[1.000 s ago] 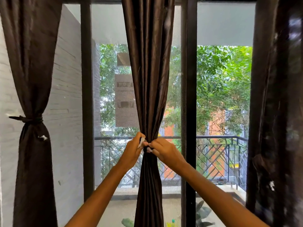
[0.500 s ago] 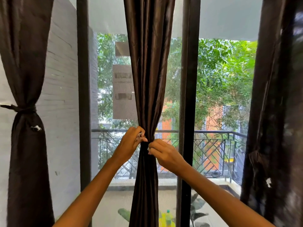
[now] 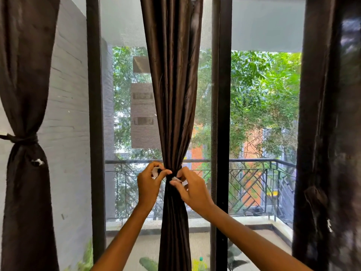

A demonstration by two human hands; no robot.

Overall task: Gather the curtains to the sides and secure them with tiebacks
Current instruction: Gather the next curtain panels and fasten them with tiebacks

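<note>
Dark brown satin, glossy and deeply pleated, hangs as the middle curtain point(image 3: 172, 94) before the window, cinched to a narrow waist at the level of the balcony railing point(image 3: 254, 162) outside. Both hands work at that waist: the left hand point(image 3: 149, 184) has its fingers point(image 3: 156, 166) curled round one whitish end of the tieback point(image 3: 169, 176), and the right hand point(image 3: 192, 189) pinches the other pale end just beside the cloth. The band itself is mostly hidden between the hands, so whether a knot is formed I cannot tell. Judging by this, the step in hand is fastening the tie on this panel; the next move seems to call for drawing both ends snug and locking them so the slippery fabric does not slide loose. At far left the left curtain point(image 3: 25, 173) is already bound by a dark tie. At right the right curtain point(image 3: 330, 133) hangs blurred, its state unclear
</note>
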